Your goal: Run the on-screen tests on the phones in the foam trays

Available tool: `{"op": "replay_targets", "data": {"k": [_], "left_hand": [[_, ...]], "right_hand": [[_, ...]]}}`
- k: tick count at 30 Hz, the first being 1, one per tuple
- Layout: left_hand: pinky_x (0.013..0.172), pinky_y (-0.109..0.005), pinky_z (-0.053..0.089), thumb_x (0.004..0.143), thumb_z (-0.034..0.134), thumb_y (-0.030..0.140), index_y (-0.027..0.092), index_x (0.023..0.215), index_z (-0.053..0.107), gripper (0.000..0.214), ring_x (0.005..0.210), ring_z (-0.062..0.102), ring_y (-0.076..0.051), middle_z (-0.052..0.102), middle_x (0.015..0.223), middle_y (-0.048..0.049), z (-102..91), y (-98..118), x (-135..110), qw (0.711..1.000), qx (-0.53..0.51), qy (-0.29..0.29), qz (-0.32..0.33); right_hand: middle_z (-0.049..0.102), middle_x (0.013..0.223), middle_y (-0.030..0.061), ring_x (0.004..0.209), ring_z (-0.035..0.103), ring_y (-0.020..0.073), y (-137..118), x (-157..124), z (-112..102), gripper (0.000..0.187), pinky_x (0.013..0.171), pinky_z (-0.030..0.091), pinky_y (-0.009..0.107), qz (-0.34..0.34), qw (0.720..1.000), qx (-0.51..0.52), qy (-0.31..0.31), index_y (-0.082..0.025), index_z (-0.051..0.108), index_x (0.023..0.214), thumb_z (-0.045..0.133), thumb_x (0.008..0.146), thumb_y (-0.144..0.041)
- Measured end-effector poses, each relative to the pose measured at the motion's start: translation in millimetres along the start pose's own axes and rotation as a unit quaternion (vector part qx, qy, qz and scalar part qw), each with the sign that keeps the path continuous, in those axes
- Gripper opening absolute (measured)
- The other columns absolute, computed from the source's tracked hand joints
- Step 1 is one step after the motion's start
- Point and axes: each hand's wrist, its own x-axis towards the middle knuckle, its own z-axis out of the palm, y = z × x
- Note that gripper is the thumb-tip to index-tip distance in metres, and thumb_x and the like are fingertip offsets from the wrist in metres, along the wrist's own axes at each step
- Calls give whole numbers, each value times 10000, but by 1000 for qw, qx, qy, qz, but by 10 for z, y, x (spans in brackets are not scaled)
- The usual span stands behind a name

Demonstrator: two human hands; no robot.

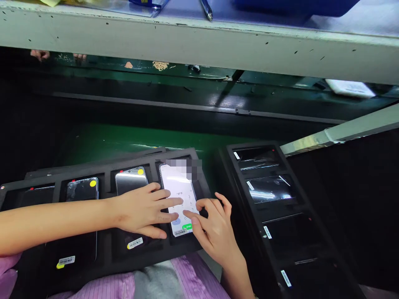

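Note:
A black foam tray (106,249) lies across my lap with several phones set in its slots. The rightmost phone (179,187) is lit white with a dial pad on screen. My left hand (145,209) rests open across the tray, its fingers stretched onto that lit screen. My right hand (213,226) comes in from the lower right, fingers spread, with a fingertip on the screen's lower part near a green button. Dark phones (81,189) with yellow dot stickers lie to the left.
A second black tray (299,245) with dark phones stands to the right, angled away. Beyond is a green conveyor belt (124,141). A white shelf beam (199,41) runs overhead with a pen and blue items on it. Another person's fingers show at far left on the belt.

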Motion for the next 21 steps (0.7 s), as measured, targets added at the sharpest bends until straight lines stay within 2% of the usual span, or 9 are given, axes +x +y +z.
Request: {"op": "replay_targets", "data": {"k": [3,7,13,17,21], "left_hand": [[764,-339,283,894,429,510,239,1030,628,363,900,495,-190,575,1223,-21,3,-4,5,1000,1,-5,-5],[754,-338,283,904,412,501,249,1065,615,362,908,494,-192,560,1247,-22,-5,-9,3,1000,3,-6,-2],[740,-331,296,889,424,531,258,1097,601,386,924,500,-193,569,1242,-15,-18,8,6,1000,-4,3,14],[718,-322,314,858,476,555,244,1081,613,406,927,508,-185,576,1245,-5,25,44,20,999,6,2,37],[723,-319,334,843,496,570,234,1047,634,416,930,522,-179,579,1251,-3,53,71,23,999,21,-19,42]], "right_hand": [[467,752,2,741,439,86,18,-12,-7,317,963,263,385,-11,999,5,40,-185,674,794,375,892,-146],[437,679,-9,687,412,75,52,-53,-8,296,910,306,377,-14,994,22,111,-151,617,675,388,845,-72],[477,660,-8,675,433,79,46,-59,19,287,880,334,368,14,995,15,100,-146,569,590,417,820,-64],[471,660,-13,663,434,73,38,-52,6,277,878,337,367,6,992,13,122,-154,590,625,412,818,-66],[470,667,-11,672,432,73,38,-52,0,283,883,333,366,1,993,13,116,-160,611,648,407,822,-70]]}}
